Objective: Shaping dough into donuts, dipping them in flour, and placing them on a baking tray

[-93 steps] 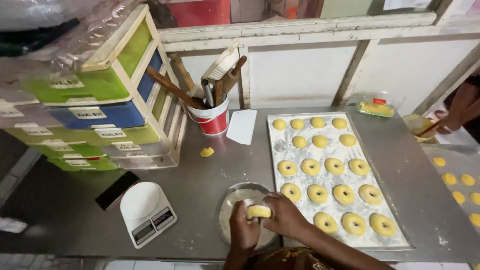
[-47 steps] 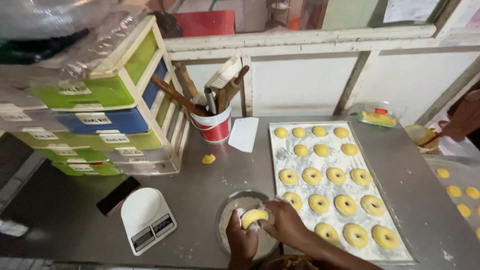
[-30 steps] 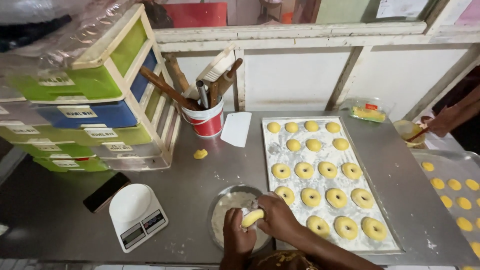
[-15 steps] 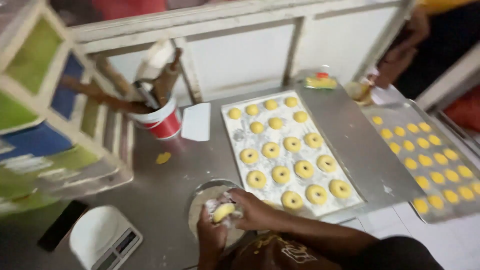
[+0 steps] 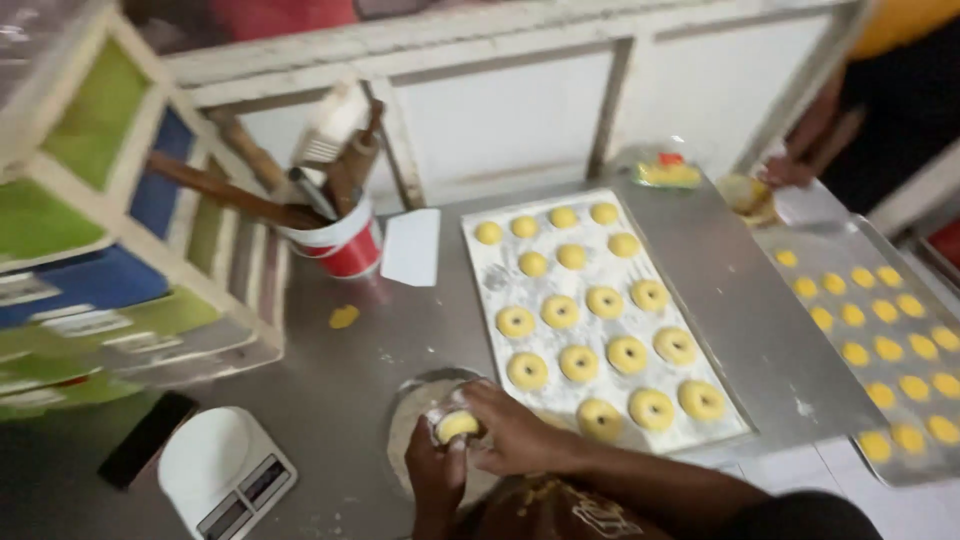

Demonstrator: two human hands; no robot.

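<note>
Two stacked drawer units with green and blue fronts [image 5: 110, 270] fill the far left, and below them a dark phone [image 5: 148, 452] lies flat just beside a white kitchen scale [image 5: 226, 472]. Next comes a red-and-white cup [image 5: 343, 244] packed with wooden rolling pins and brushes, a small yellow dough scrap [image 5: 344, 317] on the steel table [image 5: 330, 400] in front of it and a white scraper [image 5: 412, 247] to its right. Near the bottom edge a round floured bowl [image 5: 415, 395] sits under both hands: the left hand [image 5: 437, 472] and right hand [image 5: 512, 432] are closed together around a yellow dough ball [image 5: 458, 425], fingers pinching it from either side. Right of them a floured baking tray [image 5: 500, 280] carries rows of yellow dough rings and rounds. A small clear tub with yellow and red contents [image 5: 662, 167] stands behind it. Farthest right, a second metal tray [image 5: 800, 240] holds smaller yellow pieces, with another person's hand [image 5: 788, 172] near its top corner.
</note>
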